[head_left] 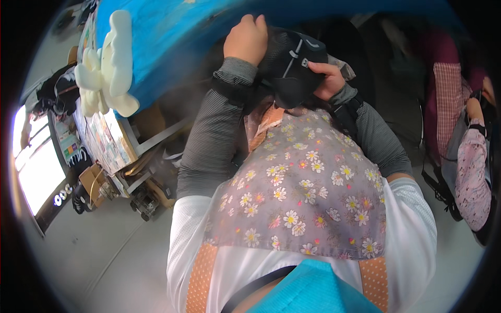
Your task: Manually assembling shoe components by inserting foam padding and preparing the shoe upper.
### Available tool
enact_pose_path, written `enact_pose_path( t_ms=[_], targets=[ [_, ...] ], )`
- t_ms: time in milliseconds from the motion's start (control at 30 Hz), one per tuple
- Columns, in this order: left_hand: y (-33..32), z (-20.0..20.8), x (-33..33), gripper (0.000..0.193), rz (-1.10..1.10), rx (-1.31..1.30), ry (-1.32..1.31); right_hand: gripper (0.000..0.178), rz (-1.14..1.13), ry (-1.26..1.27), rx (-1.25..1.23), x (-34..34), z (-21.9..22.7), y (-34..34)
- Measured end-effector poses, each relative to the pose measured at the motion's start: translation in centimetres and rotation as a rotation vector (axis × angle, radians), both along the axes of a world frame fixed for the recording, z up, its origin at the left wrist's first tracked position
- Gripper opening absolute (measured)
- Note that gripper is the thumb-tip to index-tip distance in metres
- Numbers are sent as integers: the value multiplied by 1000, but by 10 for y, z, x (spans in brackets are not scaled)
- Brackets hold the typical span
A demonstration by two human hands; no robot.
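— What did you hold?
— A black shoe (292,65) with grey trim, up by the blue table (172,36). My left hand (246,39) and right hand (327,78) both clasped it.

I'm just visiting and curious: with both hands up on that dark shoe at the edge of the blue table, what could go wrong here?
1. The dark shoe is held in the air between the left hand and right hand, so it might slip and fall.
2. The hands work close to the blue table, so a knuckle could knock its edge.
3. The white foam pieces sit near that edge and might get nudged off.
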State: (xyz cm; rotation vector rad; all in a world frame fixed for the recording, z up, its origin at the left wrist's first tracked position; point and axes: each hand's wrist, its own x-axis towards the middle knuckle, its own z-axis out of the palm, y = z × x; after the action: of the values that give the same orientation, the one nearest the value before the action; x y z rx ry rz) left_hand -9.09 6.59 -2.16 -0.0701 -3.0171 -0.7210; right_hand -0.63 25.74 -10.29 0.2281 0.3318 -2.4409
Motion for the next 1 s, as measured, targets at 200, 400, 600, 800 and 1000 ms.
enact_pose_path(
  t_ms=[200,400,600,800,1000],
  targets=[
    [-10,-43,-12,40,-121,-24,5,39,128,99,-60,-1,-10,6],
    [1,-17,0,41,29,36,-36,35,1,21,16,10,15,-4],
    [15,27,6,38,55,49,73,34,88,-82,-138,7,13,1],
    [-6,-27,-11,43,-31,-24,-8,30,48,-74,-74,0,7,0],
    [-18,-66,-14,27,-347,-233,310,28,69,-5,0,-3,12,3]
  ],
)
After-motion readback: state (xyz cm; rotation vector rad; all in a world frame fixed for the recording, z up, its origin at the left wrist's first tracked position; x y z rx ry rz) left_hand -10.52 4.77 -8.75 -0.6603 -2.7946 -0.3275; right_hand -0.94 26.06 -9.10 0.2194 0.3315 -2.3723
